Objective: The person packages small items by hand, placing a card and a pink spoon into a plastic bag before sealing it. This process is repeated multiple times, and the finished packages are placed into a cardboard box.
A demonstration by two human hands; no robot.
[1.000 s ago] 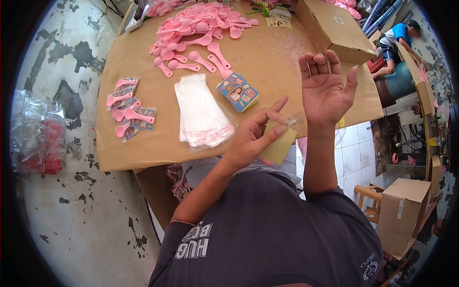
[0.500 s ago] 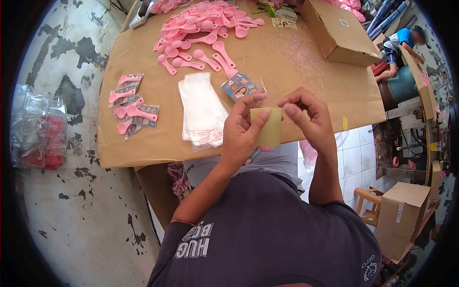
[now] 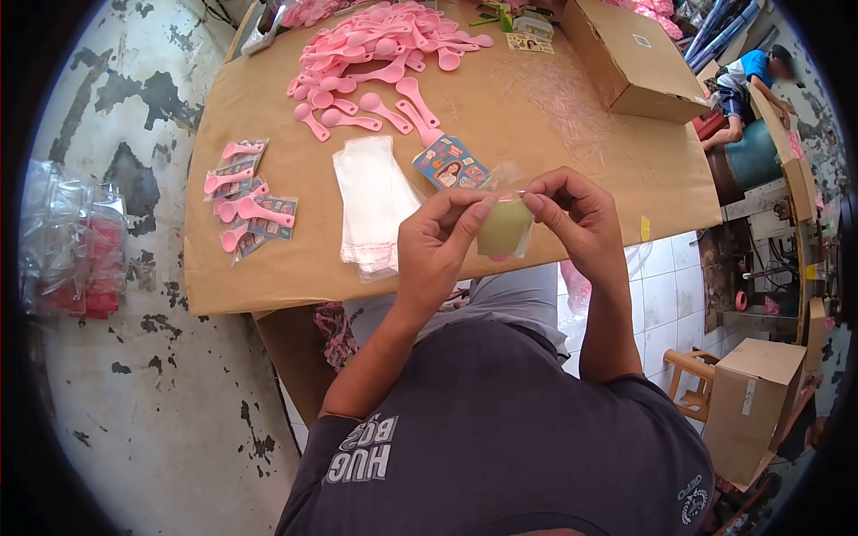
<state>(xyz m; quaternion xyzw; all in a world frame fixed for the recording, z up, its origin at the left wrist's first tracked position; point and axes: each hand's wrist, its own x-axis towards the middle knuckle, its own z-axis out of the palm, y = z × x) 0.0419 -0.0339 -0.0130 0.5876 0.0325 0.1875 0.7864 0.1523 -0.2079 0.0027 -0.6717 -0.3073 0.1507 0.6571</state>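
Observation:
Near the table's front edge, my left hand (image 3: 440, 243) and my right hand (image 3: 576, 219) pinch the upper corners of a clear plastic bag (image 3: 527, 243). Inside it shows the plain olive-green side of a card (image 3: 502, 230). A bit of pink peeks out below the card; what it belongs to is mostly hidden. Just beyond my hands lies a blue printed card (image 3: 450, 163), with a pink spoon (image 3: 416, 121) above it. To the left is a stack of clear bags (image 3: 371, 196).
A heap of pink measuring spoons (image 3: 384, 49) covers the table's far side. Bagged spoons on cards (image 3: 255, 212) lie at left. A cardboard box (image 3: 635, 62) stands at back right, near clear plastic strips (image 3: 572, 112). Another person (image 3: 742, 85) sits at far right.
My left hand has shifted from the card's face to the bag's upper left corner. My right fingers have closed on the other corner, and the bag's clear top now shows above the card.

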